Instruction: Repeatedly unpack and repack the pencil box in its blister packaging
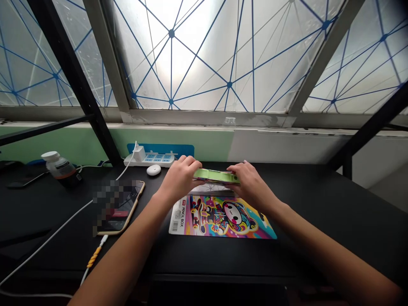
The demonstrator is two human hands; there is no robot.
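Note:
A green pencil box (216,175) is held edge-on between my two hands above the desk. My left hand (181,178) is closed on its left end, with the fingertips over the top corner. On its right end, my right hand (247,180) grips with bent fingers. Beneath and nearer lies a colorful card (223,216) printed "PENCIL BOX", with a cartoon figure on it. A clear, shiny sheet or tray (213,188) shows between the box and the card; its exact shape is partly hidden.
A phone (123,214) with a cable lies left of my left forearm. Behind are a round white case (153,170) and a power strip (159,159). A bottle (62,168) stands far left on the black desk (306,187). Black metal posts flank the desk.

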